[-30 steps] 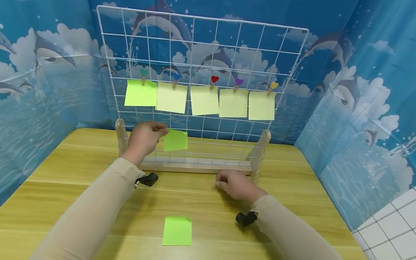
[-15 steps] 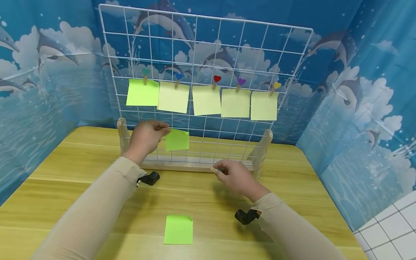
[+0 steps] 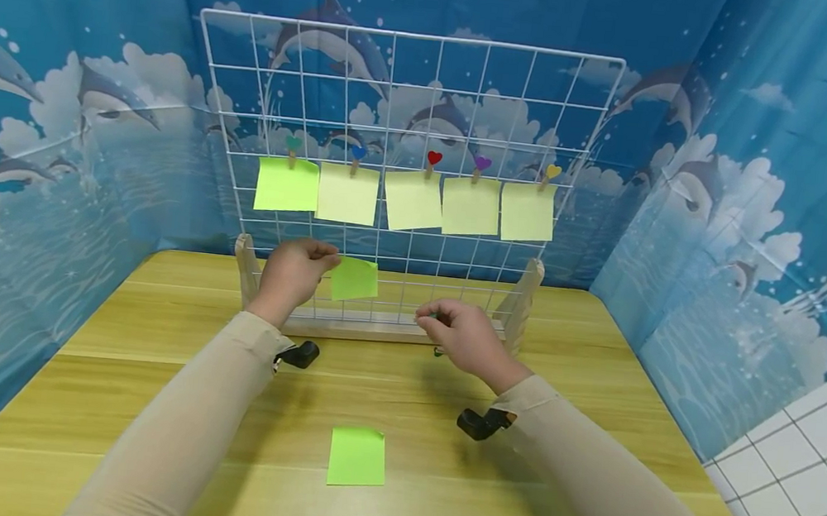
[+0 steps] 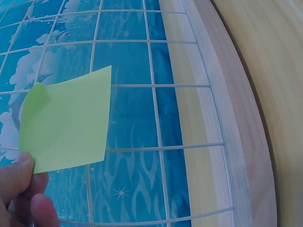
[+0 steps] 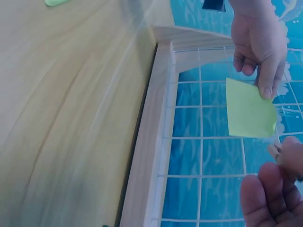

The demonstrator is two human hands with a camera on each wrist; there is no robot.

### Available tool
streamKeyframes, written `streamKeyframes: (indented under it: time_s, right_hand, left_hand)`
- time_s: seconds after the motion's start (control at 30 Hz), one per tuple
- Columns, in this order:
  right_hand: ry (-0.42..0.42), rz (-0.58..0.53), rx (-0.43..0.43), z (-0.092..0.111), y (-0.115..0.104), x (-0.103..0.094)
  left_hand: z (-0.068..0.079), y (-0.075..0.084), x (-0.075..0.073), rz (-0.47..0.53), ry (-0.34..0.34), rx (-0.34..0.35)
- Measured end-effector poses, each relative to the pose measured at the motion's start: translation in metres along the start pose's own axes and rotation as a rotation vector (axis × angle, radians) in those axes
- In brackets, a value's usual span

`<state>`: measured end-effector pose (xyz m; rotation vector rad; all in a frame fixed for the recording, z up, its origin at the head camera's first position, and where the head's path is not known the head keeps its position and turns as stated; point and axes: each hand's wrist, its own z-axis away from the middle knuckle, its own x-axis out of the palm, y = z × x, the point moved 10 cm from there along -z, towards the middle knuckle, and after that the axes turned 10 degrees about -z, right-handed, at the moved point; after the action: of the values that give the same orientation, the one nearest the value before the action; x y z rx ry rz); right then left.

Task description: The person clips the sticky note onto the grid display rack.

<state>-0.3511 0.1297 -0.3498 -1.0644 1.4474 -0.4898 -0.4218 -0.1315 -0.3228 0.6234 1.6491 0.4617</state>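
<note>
My left hand [image 3: 294,276] pinches a green sticky note [image 3: 355,280] at its upper left corner, holding it against the lower part of the white wire grid [image 3: 409,245]. In the left wrist view, thumb and fingers grip one corner of the note [image 4: 71,123], and its opposite side lies over the wires. My right hand [image 3: 467,335] is raised before the grid's lower right, pinching a small wooden clothespin [image 5: 273,151] whose tip points towards the note. Part of this clothespin is hidden by the fingers; a bit of green shows at them in the head view.
Several pale notes and a bright green one [image 3: 287,186] hang in a row from heart-topped clothespins. Another green note [image 3: 358,457] lies on the wooden table [image 3: 249,491]. A small green item [image 3: 438,351] sits below my right hand. The grid stands in a wooden base [image 3: 357,331].
My right hand has risen from the table and moved slightly towards the grid, with the clothespin between its fingers. The left hand stays on the green sticky note.
</note>
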Motion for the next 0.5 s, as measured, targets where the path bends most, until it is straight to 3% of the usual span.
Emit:
streamKeyframes:
  time_s: [0.2,0.5]
  right_hand:
    - [0.052,-0.005,-0.004,-0.007,-0.01,-0.001]
    - [0.055,0.021,-0.05,-0.021,-0.031,0.005]
  left_hand:
    - [-0.001,0.0,0.0,-0.006,0.0,0.0]
    - [0.0,0.0,0.0,-0.003,-0.003,-0.005]
